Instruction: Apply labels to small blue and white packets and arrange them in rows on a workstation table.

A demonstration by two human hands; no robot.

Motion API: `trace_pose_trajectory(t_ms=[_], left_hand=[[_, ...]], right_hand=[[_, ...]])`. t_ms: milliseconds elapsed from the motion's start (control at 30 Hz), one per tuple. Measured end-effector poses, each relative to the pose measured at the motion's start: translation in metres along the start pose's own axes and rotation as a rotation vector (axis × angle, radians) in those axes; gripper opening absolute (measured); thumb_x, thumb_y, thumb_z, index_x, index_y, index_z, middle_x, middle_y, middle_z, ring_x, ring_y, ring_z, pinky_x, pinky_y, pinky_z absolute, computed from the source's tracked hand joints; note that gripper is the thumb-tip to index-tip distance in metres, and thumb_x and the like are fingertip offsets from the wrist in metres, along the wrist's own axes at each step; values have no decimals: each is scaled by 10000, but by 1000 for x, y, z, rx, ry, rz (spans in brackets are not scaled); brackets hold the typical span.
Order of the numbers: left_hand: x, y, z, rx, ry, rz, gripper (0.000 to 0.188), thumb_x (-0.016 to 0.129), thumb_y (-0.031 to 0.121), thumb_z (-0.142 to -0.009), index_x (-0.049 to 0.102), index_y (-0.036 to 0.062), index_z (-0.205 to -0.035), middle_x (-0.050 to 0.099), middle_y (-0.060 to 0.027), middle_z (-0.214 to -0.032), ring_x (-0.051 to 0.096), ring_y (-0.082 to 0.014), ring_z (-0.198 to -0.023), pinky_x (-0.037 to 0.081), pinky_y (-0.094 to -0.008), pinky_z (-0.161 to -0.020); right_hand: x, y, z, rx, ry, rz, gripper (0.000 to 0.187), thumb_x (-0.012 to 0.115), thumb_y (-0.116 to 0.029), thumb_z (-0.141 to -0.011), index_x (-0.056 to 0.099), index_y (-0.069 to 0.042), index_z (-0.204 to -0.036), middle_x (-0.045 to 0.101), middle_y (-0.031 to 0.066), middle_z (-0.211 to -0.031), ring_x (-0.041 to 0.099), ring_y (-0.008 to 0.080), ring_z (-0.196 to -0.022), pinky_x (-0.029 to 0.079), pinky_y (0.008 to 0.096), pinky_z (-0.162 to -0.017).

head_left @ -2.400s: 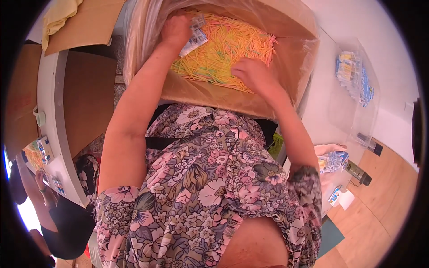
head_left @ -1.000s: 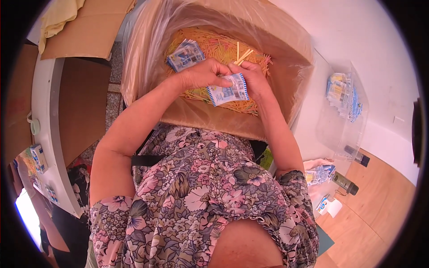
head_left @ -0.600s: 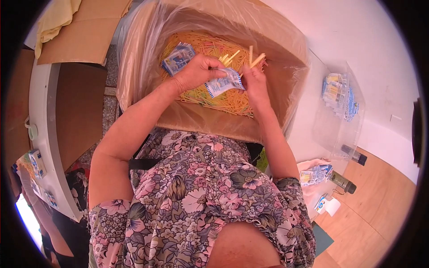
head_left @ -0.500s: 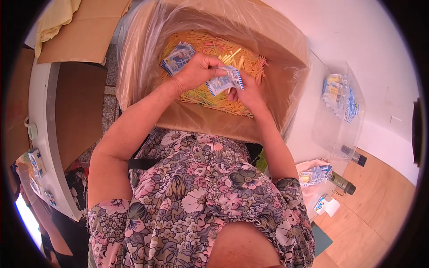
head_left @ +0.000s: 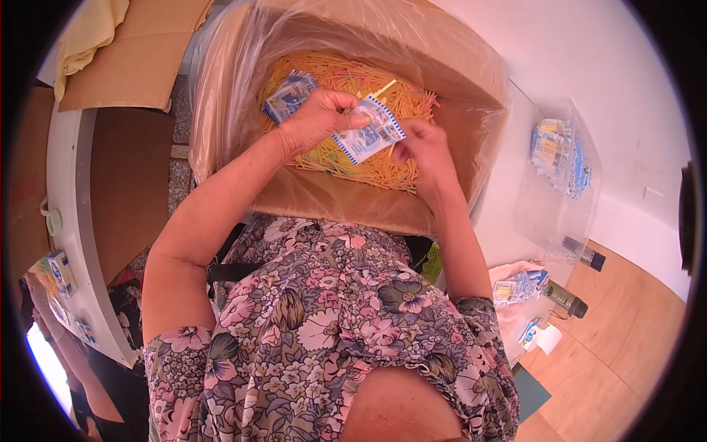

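My left hand (head_left: 324, 118) pinches a small clear packet (head_left: 368, 132) with blue striped ends between thumb and fingers, above the box. Close to the packet's right edge is my right hand (head_left: 428, 151), its fingers curled and slightly blurred; what they hold, if anything, is hidden. One pale yellow stick (head_left: 384, 88) pokes up just beyond the packet. Several more blue-striped packets (head_left: 289, 94) lie in a stack left of my left hand, partly covered by it. Thin yellow, orange and pink sticks (head_left: 353, 168) fill the bottom of the box.
The cardboard box (head_left: 353, 202) is lined with clear plastic film (head_left: 228, 81). A clear bin (head_left: 530, 199) with filled packets (head_left: 554, 151) stands at right, near a bottle (head_left: 565, 300) and more packets (head_left: 519, 287). At left are a white table edge (head_left: 81, 221) and another person's arm (head_left: 74, 353).
My right hand has moved right and slightly down, away from behind the packet. The packet has turned and shows more of its face. Fewer pale sticks show behind it.
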State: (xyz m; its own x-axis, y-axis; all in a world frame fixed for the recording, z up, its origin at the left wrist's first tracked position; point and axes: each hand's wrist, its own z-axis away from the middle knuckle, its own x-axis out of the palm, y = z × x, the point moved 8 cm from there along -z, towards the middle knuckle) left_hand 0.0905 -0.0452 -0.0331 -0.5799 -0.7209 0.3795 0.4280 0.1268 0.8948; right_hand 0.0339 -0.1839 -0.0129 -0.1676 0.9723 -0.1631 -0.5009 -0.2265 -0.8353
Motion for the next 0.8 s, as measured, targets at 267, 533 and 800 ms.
trace_pose_trajectory(t_ms=[267, 533, 800], left_hand=[[6, 1, 0, -2, -15, -103, 123, 658, 99, -800, 668, 10, -885, 636, 10, -764, 538, -37, -679, 454, -209, -639], [15, -5, 4, -56, -91, -54, 111, 658, 84, -796, 669, 13, -880, 634, 15, -757, 537, -38, -683, 453, -206, -643], [16, -6, 3, -71, -90, -24, 70, 653, 64, -787, 661, 8, -827, 626, 17, -734, 525, -26, -676, 449, -206, -632]], right_hand=[[0, -19, -8, -268, 362, -407, 93, 654, -83, -809, 664, 9, -812, 626, 18, -712, 545, 58, -614, 438, 199, -545], [-4, -8, -18, -336, 300, -352, 121, 651, -25, -790, 644, 10, -906, 642, 46, -844, 569, 76, -718, 448, 195, -588], [15, -43, -23, -345, 17, -152, 167, 555, 18, -797, 586, 4, -960, 606, 69, -928, 568, 136, -898, 454, 234, -725]])
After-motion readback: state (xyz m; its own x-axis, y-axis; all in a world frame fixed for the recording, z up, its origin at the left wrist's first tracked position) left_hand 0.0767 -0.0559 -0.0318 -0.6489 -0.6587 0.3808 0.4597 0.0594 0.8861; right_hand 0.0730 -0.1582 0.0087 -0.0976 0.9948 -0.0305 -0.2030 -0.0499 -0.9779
